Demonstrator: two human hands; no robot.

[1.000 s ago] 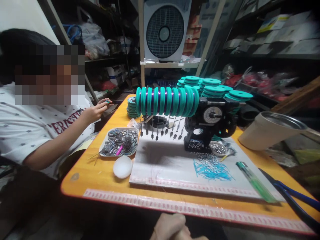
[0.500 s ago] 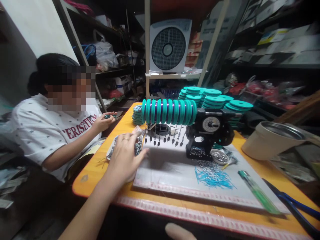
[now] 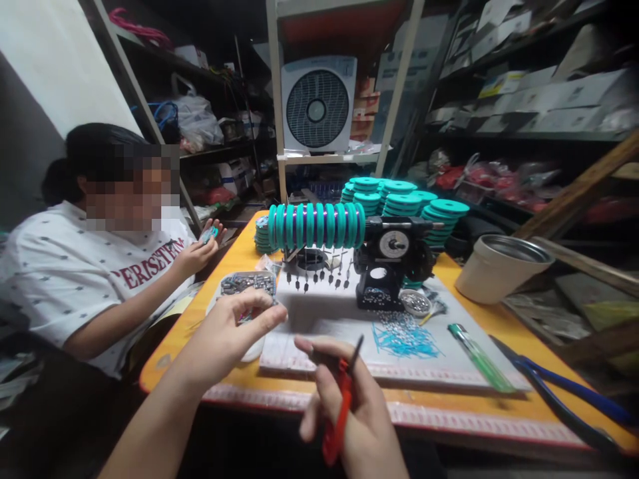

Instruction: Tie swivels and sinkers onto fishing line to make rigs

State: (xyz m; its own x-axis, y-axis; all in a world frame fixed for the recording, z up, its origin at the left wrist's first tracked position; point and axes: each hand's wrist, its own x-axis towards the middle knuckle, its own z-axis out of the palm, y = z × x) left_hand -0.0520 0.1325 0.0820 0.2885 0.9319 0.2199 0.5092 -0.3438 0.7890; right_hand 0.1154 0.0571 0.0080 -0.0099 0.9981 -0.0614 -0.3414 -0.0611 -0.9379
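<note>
Dark shelving [image 3: 499, 100] crammed with boxes and bags all round the back, a white box fan [image 3: 317, 103] on a shelf in the middle. To the left, a seated person in a white printed T-shirt [image 3: 74, 266], one hand [image 3: 200, 249] raised with a small teal piece at its fingers. Orange desk [image 3: 504, 326] across the middle, a pale grey mat [image 3: 329, 326] laid over it. On the mat, a black winding machine [image 3: 389, 263] with a round dial, a row of teal spools [image 3: 317, 225] threaded on its bar to the left, small weights hanging on threads under them; stacks of flat teal spools [image 3: 399, 199] behind. Beige tub [image 3: 494, 266] tipped at the right edge, long blue-handled pliers [image 3: 569, 392] lying near the right corner, green lighter [image 3: 479, 356] on the mat, scatter of thin blue slivers [image 3: 402, 339] beside it, small round dish [image 3: 414, 301] at the machine's foot. Grey tray [image 3: 247, 283] of small metal parts left of the mat, partly covered by the left hand [image 3: 229, 332], raised over the near desk edge, thumb and forefinger pinched together, the thing between them too small to make out. Right hand [image 3: 354, 406] low and nearest, fingers curled around red-handled snips [image 3: 339, 406], dark tips pointing up, blurred.
</note>
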